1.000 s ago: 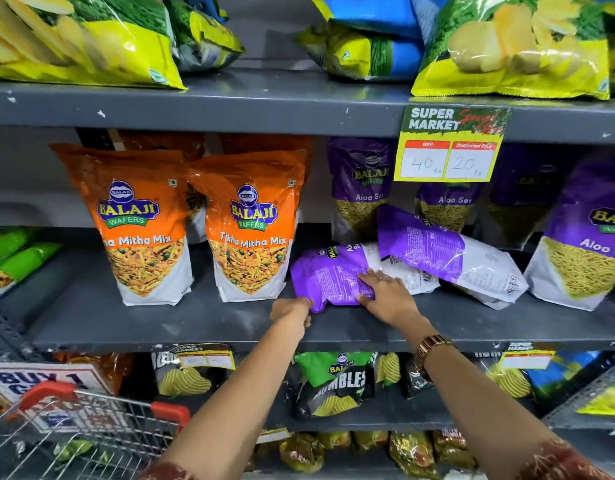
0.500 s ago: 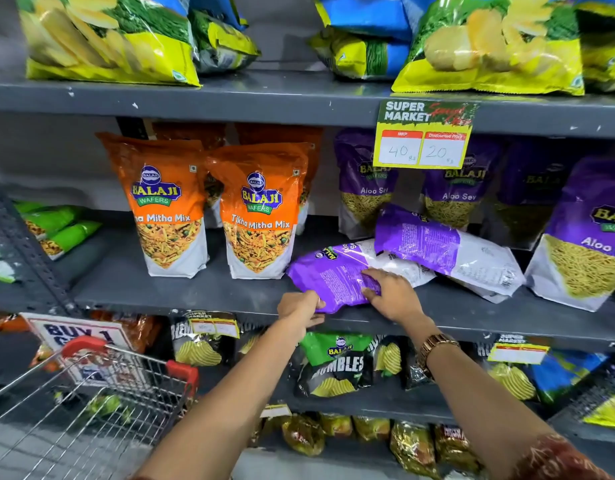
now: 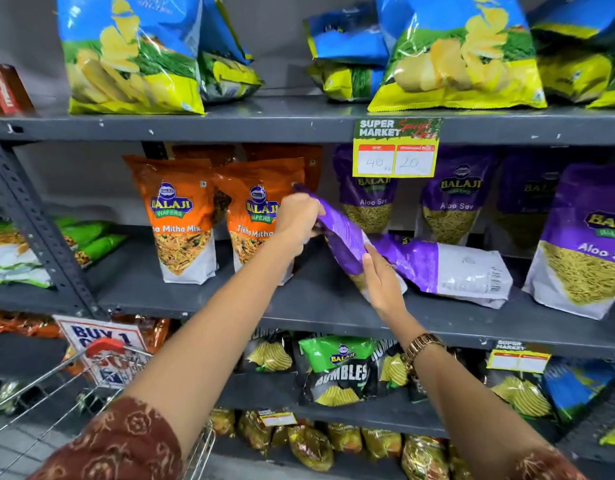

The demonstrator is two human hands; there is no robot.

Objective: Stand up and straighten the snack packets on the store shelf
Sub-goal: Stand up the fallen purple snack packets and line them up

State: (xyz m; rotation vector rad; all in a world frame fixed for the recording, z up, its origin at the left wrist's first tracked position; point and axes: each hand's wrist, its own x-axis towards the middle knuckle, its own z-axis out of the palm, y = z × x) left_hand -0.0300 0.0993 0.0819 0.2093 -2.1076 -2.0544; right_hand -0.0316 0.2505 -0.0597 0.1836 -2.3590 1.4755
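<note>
- Head view: middle shelf (image 3: 299,306), grey metal. Orange packets (image 3: 181,220) stand upright at left; purple packets (image 3: 451,202) stand upright at the back and far right.
- Left hand (image 3: 297,216) holds the top edge of a purple packet (image 3: 340,237); fingers closed on it, pinching the top.
- Right hand (image 3: 382,282) lies along the packet's lower part, palm against it. Fingers look flat and only partly curled, more a support than a full grasp; the far side is hidden, so cannot tell if they close round it.
- Held packet is tilted, top toward the left and up, bottom near the shelf just in front of the right hand. Whether the bottom touches the shelf cannot be told.
- Second purple packet (image 3: 455,268) lies flat on the shelf, just right of the held one, back side up, barcode showing.
- Step in hand, by my reading: raising the first fallen packet to upright. About midway through the lift.
- Next move likely calls for: swing the top up and back, seat the base flat, turn the front label outward to match the row, release gently so it does not topple. Then the flat packet.
- Risk: soft bag may slump forward.
</note>
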